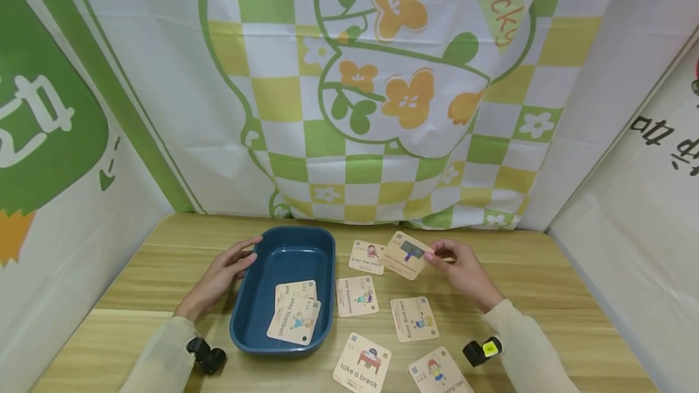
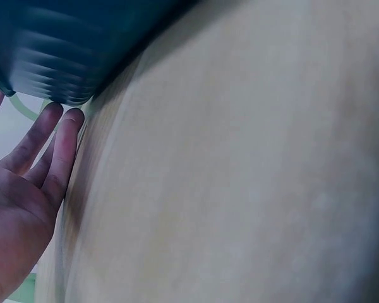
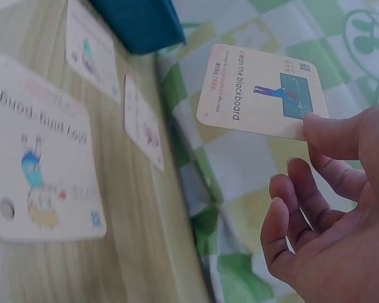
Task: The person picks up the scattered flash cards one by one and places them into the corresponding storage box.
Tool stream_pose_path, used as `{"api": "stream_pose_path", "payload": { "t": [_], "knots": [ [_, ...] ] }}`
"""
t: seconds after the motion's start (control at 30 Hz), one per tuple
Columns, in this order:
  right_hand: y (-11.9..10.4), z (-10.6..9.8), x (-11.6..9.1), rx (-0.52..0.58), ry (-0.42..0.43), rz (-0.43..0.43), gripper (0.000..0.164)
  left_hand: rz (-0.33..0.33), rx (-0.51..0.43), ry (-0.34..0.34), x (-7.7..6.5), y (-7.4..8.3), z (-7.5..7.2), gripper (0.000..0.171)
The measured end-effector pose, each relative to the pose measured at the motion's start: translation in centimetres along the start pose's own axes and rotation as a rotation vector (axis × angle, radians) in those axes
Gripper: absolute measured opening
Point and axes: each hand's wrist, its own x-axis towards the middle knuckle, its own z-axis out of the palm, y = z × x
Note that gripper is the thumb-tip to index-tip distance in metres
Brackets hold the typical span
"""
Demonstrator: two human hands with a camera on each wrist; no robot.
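Two long sleeves are worn here, and both are cut in a pale, creamy cloth: the left sleeve is seen plain, and it's matched in tone by the right sleeve! Beside the cuffs, black is brought in: a small, stubby left wrist camera is worn there, and its chunky partner, the right wrist camera, is brightened by a yellow label, marked with tiny dark print.

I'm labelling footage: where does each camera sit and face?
Head: worn on the head, facing forward and down at blue tray; left hand, right hand, sleeves show.
Left wrist: worn there, facing tray's side and table; left hand shows.
Right wrist: worn there, facing blackboard card; right hand shows.
Head and right wrist share that card.
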Motion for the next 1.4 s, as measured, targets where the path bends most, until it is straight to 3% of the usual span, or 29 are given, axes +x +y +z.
{"api": "stream_pose_path", "payload": {
  "t": [0.27,0.53,1.07,1.4],
  "knots": [
    [-2.1,1.1,-0.5,0.079,-0.024,-0.081,0.013,0.002,0.007,0.010,0.1,-0.1,0.0,0.055],
    [-3.3,2.8,-0.8,0.135,-0.087,-0.090,0.013,0.008,0.013,0.005,0.1,-0.1,0.0,0.055],
    [-5.4,7.2,-0.5,0.216,-0.210,-0.159,0.011,0.005,0.006,0.007,0.0,-0.2,0.0,0.055],
    [-6.2,10.0,-0.4,0.231,-0.239,-0.221,0.007,0.015,-0.013,0.001,-0.1,-0.1,0.0,0.055]
  ]
}}
